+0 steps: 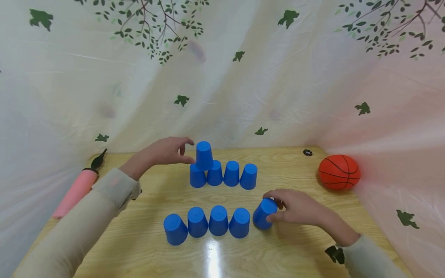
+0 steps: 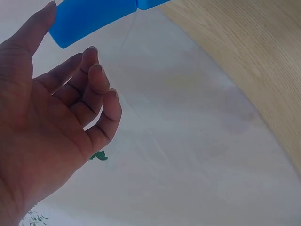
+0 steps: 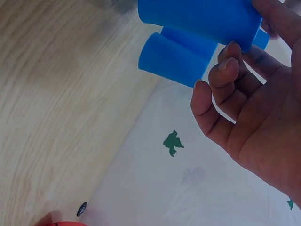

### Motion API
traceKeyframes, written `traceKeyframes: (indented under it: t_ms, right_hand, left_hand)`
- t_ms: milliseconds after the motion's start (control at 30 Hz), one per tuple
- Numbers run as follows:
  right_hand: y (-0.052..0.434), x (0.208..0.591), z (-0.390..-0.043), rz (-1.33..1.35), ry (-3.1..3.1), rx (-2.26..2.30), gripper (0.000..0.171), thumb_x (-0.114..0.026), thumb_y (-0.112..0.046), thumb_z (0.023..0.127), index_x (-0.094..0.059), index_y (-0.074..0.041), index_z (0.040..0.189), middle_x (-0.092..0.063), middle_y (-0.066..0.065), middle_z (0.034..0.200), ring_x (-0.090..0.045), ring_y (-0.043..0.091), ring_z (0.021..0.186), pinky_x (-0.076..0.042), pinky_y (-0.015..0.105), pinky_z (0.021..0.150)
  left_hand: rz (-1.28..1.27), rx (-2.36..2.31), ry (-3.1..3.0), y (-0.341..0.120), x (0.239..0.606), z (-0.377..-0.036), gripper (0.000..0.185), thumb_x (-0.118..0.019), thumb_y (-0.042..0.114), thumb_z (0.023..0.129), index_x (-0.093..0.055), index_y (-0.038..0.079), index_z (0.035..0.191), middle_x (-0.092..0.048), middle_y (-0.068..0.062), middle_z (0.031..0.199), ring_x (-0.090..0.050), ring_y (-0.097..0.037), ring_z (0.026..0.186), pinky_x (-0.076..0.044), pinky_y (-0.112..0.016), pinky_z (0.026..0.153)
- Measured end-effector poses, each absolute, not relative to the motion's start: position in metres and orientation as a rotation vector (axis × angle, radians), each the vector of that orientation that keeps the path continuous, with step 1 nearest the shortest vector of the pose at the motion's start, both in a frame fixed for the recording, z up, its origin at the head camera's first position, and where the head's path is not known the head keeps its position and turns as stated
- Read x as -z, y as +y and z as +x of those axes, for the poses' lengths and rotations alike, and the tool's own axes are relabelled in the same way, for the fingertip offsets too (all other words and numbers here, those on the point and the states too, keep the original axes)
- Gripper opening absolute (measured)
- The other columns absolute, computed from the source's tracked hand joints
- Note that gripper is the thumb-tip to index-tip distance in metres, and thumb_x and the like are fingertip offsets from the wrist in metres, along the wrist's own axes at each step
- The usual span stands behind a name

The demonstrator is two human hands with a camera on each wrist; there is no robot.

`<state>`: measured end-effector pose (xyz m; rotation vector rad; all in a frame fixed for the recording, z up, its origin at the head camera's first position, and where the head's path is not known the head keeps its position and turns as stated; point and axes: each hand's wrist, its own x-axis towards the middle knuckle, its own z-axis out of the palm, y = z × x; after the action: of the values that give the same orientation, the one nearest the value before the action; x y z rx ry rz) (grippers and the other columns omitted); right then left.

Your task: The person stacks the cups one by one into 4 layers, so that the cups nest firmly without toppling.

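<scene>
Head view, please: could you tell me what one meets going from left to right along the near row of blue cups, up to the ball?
Leftmost near cup → second cup → third cup → fourth cup → tilted cup gripped by the right hand → basketball.

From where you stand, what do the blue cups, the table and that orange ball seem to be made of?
Blue cups: probably plastic, with an even colour and smooth matte walls. Table: wood or wood-look laminate, with visible grain and a glossy glare streak. Orange ball: likely rubber, a basketball with black seams.
</scene>
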<state>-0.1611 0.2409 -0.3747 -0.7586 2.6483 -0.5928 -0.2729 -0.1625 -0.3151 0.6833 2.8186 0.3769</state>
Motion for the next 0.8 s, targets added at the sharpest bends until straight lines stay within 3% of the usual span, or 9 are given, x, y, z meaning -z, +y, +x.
traceKeyframes:
  t_ms: [500,800]
  right_hand:
    - [0.235,0.344,-0.186,-0.747,2.669,0.587,0.05,-0.075,-0.049,0.086,-0.063,-0.02,0.125,-0.06,-0.008,0.081,-0.055,0.012,0.075,-0.045,0.028,0.061]
    - [0.231,0.33,-0.209,-0.769,2.677,0.633,0.053,-0.075,-0.046,0.087,-0.06,-0.015,0.128,-0.058,-0.004,0.076,-0.054,0.013,0.069,-0.043,0.029,0.059]
  left_hand:
    - [0.709,-0.313,2.789,-0.192,0.322,-0.244,0.057,-0.063,0.05,0.095,-0.059,0.011,0.136,-0.068,-0.005,0.103,-0.062,-0.017,0.089,-0.054,-0.038,0.08]
    - [0.722,-0.348,2.721,-0.199,0.33,-0.213,0.057,-0.063,0.053,0.094,-0.059,0.013,0.136,-0.067,0.0,0.098,-0.059,-0.012,0.081,-0.051,-0.03,0.071]
